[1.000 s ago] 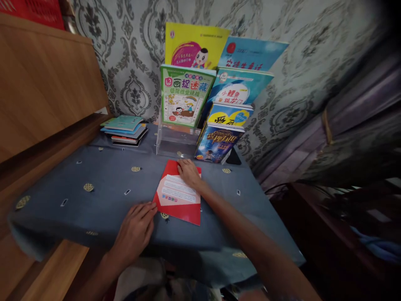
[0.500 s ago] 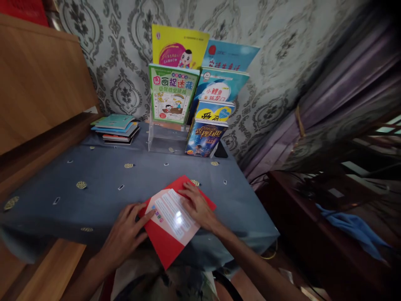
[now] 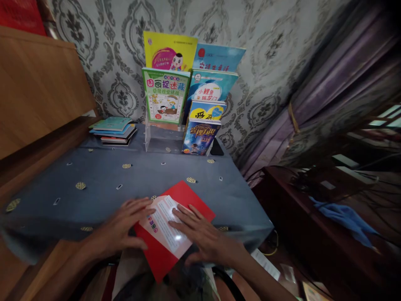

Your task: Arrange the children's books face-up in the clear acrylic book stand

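Left hand (image 3: 123, 228): lies flat, fingers stretched, fingertips on the booklet's left edge; grip released.
Right hand (image 3: 202, 234): palm down, fingers spread over the booklet's white panel; grip released.
Red booklet (image 3: 158, 257): thin, glossy, turned cornerwise, with a white text panel; at the near edge of the cloth-covered worktop (image 3: 103, 184), one corner overhanging.

We identify one thin red booklet (image 3: 191, 198) with a white printed panel on its cover, which carries lines of text and small coloured marks. It lies flat and face up, turned diagonally. The left hand (image 3: 120, 228) covers its left edge, and the right hand (image 3: 202, 236) rests flat on its right half. Its near corner projects toward us between both hands.
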Available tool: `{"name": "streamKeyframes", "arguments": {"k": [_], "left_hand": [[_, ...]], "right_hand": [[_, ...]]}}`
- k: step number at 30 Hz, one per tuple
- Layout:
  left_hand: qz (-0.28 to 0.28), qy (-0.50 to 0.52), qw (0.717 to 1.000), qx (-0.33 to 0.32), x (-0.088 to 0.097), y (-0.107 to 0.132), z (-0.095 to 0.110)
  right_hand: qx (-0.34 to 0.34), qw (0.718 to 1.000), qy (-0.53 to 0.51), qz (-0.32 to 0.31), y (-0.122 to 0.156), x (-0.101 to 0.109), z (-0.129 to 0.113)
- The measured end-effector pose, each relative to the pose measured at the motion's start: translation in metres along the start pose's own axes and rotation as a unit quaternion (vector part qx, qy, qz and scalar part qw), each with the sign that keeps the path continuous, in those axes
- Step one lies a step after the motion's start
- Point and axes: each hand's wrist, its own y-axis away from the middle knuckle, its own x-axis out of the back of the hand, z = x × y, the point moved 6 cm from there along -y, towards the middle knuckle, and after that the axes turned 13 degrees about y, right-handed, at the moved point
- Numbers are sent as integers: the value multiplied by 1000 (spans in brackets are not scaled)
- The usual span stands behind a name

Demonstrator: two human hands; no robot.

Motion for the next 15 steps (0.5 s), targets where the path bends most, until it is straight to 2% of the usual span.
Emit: {"name": "streamKeyframes", "arguments": {"k": [2, 4, 6, 8, 11, 15], "left_hand": [[-43, -38, 998, -14, -19, 8, -1], [-67, -44, 997, -8, -26, 14, -3], [-74, -15, 997, 6, -19, 15, -4], [-63, 57, 996, 26, -2, 11, -5], [13, 221, 973, 71, 33, -5, -9], [188, 379, 899, 114, 71, -36, -18]], "right_hand": [[-5, 999, 32, 10, 1, -6, 0], [-9, 999, 37, 26, 2, -7, 1], [-4, 999, 10, 50, 2, -1, 2], [-9, 995, -38, 95, 0, 12, 4], [-51, 974, -123, 185, -7, 39, 8], [-138, 920, -232, 284, -30, 69, 14]]}}
